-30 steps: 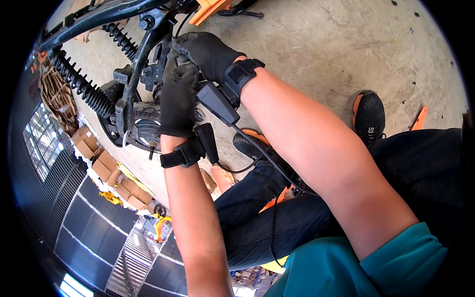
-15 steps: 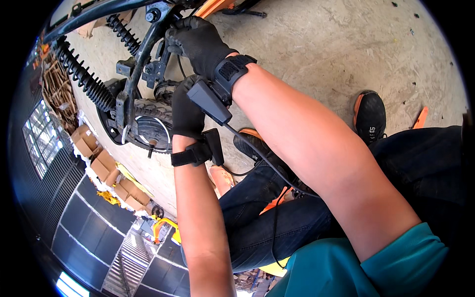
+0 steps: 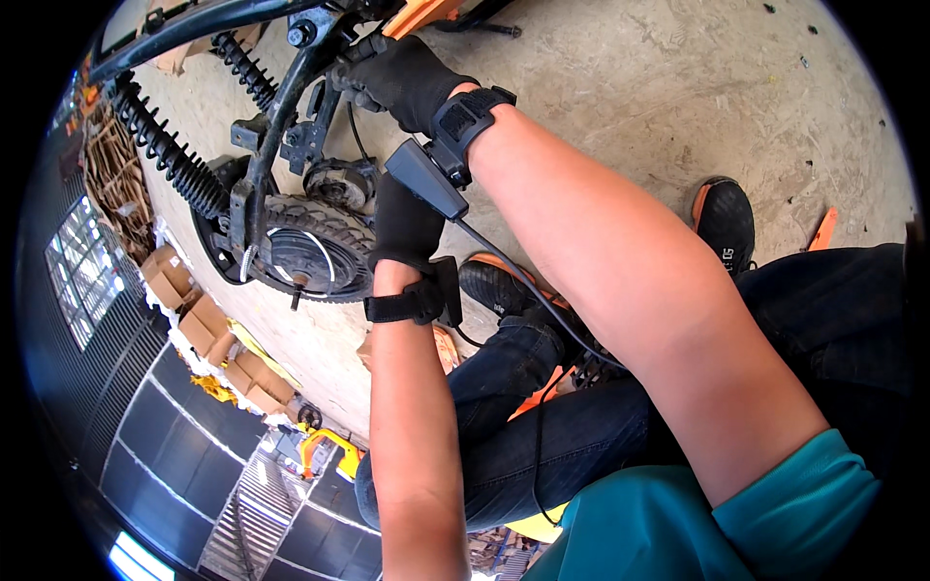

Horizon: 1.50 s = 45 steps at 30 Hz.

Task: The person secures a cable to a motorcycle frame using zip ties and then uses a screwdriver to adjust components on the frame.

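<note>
My right hand (image 3: 402, 85), in a black glove, reaches to the black vehicle frame (image 3: 278, 126) near a bolted joint. Its fingers are curled against the frame; what lies in them is hidden. Below it, my left hand (image 3: 405, 225), also gloved in black, is beside the wheel with a knobbly tire (image 3: 320, 228). The unit strapped at my right wrist covers the left fingers. A black cable (image 3: 355, 131) hangs from the frame near the right hand, above a round metal hub part (image 3: 339, 184). An orange part (image 3: 418, 15) lies just above the right hand.
Two black coil-spring shock absorbers (image 3: 170, 145) stand at the left of the frame. My shoes (image 3: 725, 225) are on the concrete floor, with an orange piece (image 3: 824, 229) nearby. Cardboard boxes (image 3: 203, 324) line the left side. A cable (image 3: 542, 310) runs from my wrist across my legs.
My left hand has shifted right, away from the wheel, uncovering more of the tire and hub part. My right hand has moved slightly right, its fingers still at the frame.
</note>
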### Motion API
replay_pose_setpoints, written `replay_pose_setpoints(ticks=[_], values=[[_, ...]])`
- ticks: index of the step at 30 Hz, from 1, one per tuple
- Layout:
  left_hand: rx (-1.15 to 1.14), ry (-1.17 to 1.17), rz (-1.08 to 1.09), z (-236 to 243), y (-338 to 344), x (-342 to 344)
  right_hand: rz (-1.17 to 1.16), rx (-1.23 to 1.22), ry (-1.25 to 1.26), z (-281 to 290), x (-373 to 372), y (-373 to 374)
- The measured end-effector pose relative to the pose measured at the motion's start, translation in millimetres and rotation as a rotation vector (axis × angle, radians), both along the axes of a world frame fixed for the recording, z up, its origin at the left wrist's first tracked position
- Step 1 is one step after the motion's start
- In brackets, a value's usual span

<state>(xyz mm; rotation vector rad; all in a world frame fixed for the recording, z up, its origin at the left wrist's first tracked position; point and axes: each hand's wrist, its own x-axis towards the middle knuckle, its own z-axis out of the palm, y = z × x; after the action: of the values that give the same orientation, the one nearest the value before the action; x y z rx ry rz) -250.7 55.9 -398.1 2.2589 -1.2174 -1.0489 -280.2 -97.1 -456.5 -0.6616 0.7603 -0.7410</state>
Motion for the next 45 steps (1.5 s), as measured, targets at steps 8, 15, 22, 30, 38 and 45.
replay_pose_setpoints(ticks=[8, 15, 22, 30, 38, 45], values=[[-0.040, -0.098, -0.210, 12, -8, -20, 0.162, -0.152, 0.171, 9, -18, -9], [0.104, -0.064, -0.083, 23, -20, -28, 0.177, -0.196, 0.142, 12, -23, -14], [0.168, 0.004, -0.027, 47, -10, -9, -0.021, 0.088, -0.036, 26, -7, 3], [0.427, -0.246, -0.145, 91, -9, -5, -0.058, 0.227, -0.172, 35, -5, 12], [0.149, 0.099, 0.047, 63, -22, -38, 0.271, -0.293, 0.226, 13, -17, -9], [0.107, 0.007, -0.099, 56, -28, -51, 0.402, -0.390, 0.334, 25, -37, -16]])
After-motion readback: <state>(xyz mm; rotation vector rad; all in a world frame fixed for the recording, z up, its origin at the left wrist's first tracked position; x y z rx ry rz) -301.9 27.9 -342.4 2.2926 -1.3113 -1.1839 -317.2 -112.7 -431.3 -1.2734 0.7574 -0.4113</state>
